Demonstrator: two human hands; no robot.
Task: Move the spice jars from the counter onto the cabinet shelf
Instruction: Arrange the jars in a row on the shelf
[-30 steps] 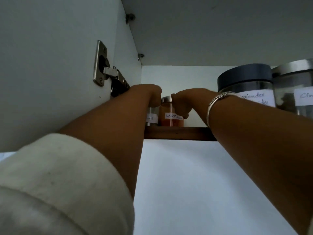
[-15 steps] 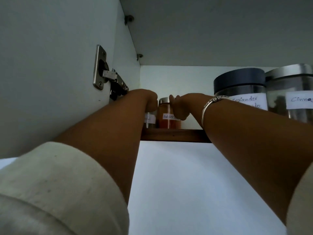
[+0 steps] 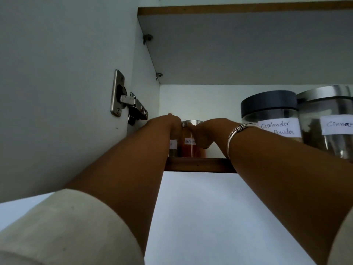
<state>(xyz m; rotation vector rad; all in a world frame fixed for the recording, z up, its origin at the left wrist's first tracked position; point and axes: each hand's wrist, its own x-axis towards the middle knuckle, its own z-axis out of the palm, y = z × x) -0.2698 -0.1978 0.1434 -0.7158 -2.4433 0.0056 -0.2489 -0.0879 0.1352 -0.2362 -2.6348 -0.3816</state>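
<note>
On the wooden-edged cabinet shelf point(image 3: 200, 165) stands a small jar of red spice point(image 3: 188, 150) with a silver lid and a white label. My right hand point(image 3: 204, 133), a metal bangle on its wrist, curls round that jar from the right. To the left, a second small jar point(image 3: 173, 150) with a white label shows only its lower part. My left hand point(image 3: 172, 129) curls over this jar's top and hides the lid. Both forearms reach up and into the cabinet.
Two larger jars stand on the shelf's right: "Coriander Powder" point(image 3: 271, 119) with a dark lid and a cinnamon jar point(image 3: 328, 121) with a silver lid. The open cabinet door point(image 3: 57, 92) and its metal hinge point(image 3: 128, 106) are left. Another shelf point(image 3: 248, 46) lies overhead.
Both hands stay on the two small jars at the shelf's left end. The view has tilted upward, bringing the front edge of the shelf above into sight.
</note>
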